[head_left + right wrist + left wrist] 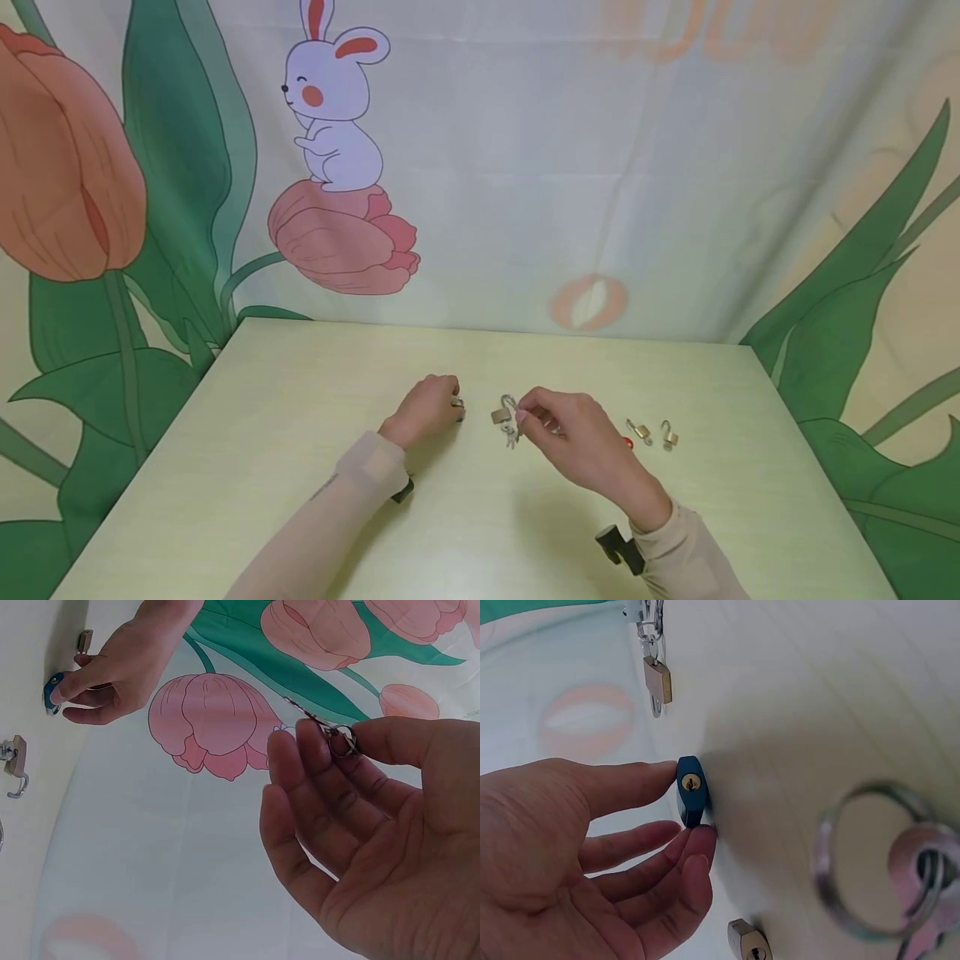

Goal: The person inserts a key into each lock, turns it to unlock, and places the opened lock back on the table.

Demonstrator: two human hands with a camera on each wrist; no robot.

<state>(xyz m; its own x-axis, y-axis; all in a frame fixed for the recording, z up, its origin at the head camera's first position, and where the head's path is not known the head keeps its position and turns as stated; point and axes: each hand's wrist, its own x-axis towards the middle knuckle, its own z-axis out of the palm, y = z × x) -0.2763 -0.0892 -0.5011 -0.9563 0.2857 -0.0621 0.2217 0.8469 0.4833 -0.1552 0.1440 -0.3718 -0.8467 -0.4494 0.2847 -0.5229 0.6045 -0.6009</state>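
Observation:
My left hand [429, 408] pinches a small blue padlock [692, 787] between thumb and fingers, just at the tabletop. Its keyhole faces the left wrist camera; its shackle is mostly hidden there. Beside that hand stands a brass padlock [748, 941], hidden in the head view. Held above the table, my right hand [577, 433] pinches a key [304, 710] on a small ring [345, 741] between thumb and fingertips. An open brass padlock [500, 415] with several keys [512, 437] lies between the two hands.
Two open brass padlocks [642, 432] lie right of my right hand. A red piece [628, 442] shows partly behind that hand. A blurred metal ring [825, 862] with a key is close to the left wrist camera. A printed cloth [495, 208] hangs behind the table [300, 367].

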